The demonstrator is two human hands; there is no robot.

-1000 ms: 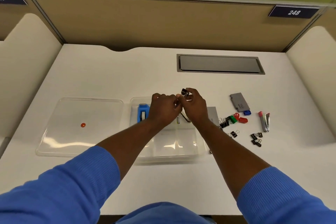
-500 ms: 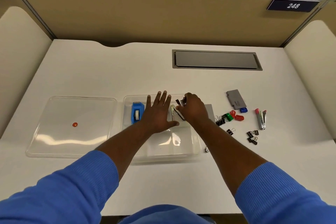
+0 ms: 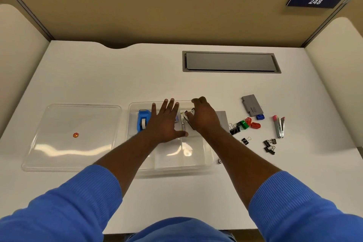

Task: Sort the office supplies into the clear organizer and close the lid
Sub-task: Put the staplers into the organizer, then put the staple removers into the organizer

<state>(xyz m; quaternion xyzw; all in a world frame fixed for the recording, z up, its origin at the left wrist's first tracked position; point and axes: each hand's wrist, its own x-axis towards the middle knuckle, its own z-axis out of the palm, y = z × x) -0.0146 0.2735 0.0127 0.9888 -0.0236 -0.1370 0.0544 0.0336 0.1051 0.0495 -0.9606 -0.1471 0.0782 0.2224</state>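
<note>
The clear organizer sits mid-table, its separate clear lid lying flat to its left. A blue tape dispenser lies in the organizer's back-left compartment. My left hand is spread flat, fingers straight, over the back compartments. My right hand is curled over the back-right compartment and pinches a black binder clip next to a slim metal item. Loose black binder clips, red, green and blue clips lie on the table to the right.
A grey staple box and a staple remover lie at right. A grey notepad sits beside the organizer. An orange dot marks the lid. A cable hatch is set into the table's back. Partition walls enclose the desk.
Both hands came down from above the organizer. My left hand let go and spread flat; my right hand lowered the black binder clip into the back-right compartment.
</note>
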